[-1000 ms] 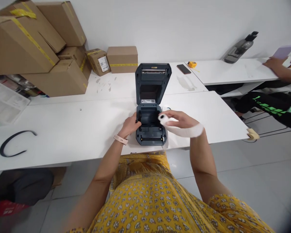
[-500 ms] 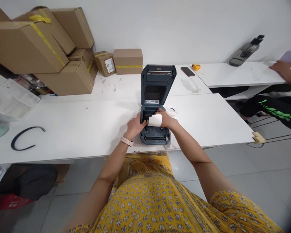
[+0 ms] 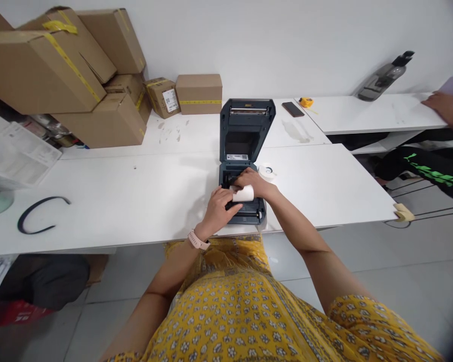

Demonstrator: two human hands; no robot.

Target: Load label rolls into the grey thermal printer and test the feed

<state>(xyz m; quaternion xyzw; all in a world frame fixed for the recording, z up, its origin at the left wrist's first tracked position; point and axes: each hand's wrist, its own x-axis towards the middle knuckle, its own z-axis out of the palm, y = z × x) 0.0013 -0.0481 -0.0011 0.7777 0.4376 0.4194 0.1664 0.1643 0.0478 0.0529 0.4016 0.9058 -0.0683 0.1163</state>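
Note:
A dark grey printer (image 3: pixel 248 131) stands on the white table with its lid raised. Inside its body lies a small white paper roll (image 3: pixel 243 194). My right hand (image 3: pixel 253 182) reaches in from the right and is closed round the back of the roll. My left hand (image 3: pixel 222 207) is over the printer's left side, fingers apart, its fingertips at the roll's left end; a pink band is on the wrist. Just right of the printer rests another white roll (image 3: pixel 266 173).
Cardboard boxes (image 3: pixel 109 118) are stacked at the back left. A black headband (image 3: pixel 32 211) lies at the left. Behind the printer are a phone (image 3: pixel 293 109) and a yellow tape measure (image 3: pixel 305 102). A bottle (image 3: pixel 381 80) and another person's hand (image 3: pixel 440 103) are at the right.
My left hand has moved right and towards me, its thumb now in front of the roll. The roll has shifted slightly nearer, and my right fingers reach further left behind it.

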